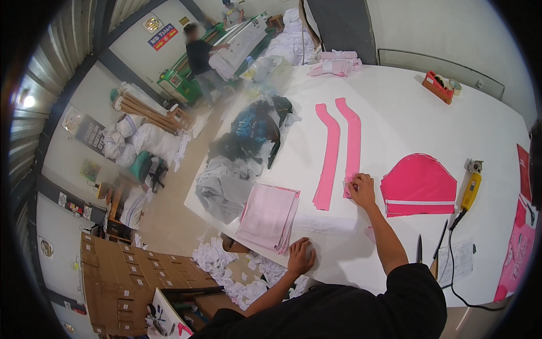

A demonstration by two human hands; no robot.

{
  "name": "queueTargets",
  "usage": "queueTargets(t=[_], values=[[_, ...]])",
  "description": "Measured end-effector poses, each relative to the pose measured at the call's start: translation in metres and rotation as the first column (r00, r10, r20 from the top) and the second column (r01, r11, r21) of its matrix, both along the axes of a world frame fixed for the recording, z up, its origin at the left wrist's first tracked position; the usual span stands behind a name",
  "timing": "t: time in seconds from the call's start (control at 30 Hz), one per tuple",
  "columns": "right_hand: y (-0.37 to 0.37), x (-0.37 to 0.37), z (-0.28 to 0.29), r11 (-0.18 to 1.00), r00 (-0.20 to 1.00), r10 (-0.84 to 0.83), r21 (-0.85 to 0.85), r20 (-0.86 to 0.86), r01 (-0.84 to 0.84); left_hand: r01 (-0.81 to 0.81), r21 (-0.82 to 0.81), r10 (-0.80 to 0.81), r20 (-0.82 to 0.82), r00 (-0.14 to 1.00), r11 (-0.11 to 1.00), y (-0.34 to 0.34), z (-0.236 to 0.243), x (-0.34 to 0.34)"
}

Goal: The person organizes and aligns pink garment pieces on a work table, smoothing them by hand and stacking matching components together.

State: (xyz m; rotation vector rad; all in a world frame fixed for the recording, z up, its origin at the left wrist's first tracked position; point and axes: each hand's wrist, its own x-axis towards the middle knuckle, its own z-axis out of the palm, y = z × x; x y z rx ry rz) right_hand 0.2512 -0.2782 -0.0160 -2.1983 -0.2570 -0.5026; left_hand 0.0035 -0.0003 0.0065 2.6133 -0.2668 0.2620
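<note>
My right hand (362, 190) presses on the near end of a long pink fabric strip (353, 138) lying on the white cutting table (395, 107). A second pink strip (329, 158) lies just to its left. My left hand (300, 257) rests flat with curled fingers on the table's near edge, beside a stack of pale pink fabric pieces (269, 216). A fan-shaped stack of bright pink fabric pieces (419, 186) lies right of my right hand.
A yellow electric cutter (470, 189) with a black cord, scissors (419, 248) and a red tape dispenser (438, 86) lie on the table. White scraps (226, 265) and cardboard boxes (124, 277) cover the floor at left. A person (200, 56) stands at a far green table.
</note>
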Motion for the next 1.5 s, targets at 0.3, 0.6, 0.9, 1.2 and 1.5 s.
queueTargets(t=[0.3,0.6,0.9,1.2,1.5], values=[[0.002,-0.002,-0.001,1.0,1.0,0.001,-0.003,0.013,-0.001,-0.014,0.007,0.014,-0.007,1.0,1.0,0.0,0.0,-0.004],[-0.009,0.007,-0.01,0.982,0.997,-0.009,0.187,0.077,-0.005,-0.006,-0.006,0.006,-0.005,1.0,1.0,0.0,0.001,0.0],[-0.01,-0.158,0.036,0.936,0.998,0.022,0.353,-0.052,-0.002,0.004,-0.04,-0.003,0.044,0.999,0.999,0.007,-0.004,-0.006],[-0.014,-0.298,0.054,0.983,0.997,0.053,0.179,-0.054,-0.042,0.023,-0.045,-0.016,0.154,0.988,0.999,0.01,-0.014,-0.009],[0.047,-0.301,0.375,-0.052,0.458,0.861,0.933,0.223,-0.357,-0.018,-0.035,0.022,0.127,0.992,0.999,0.019,-0.038,-0.01]])
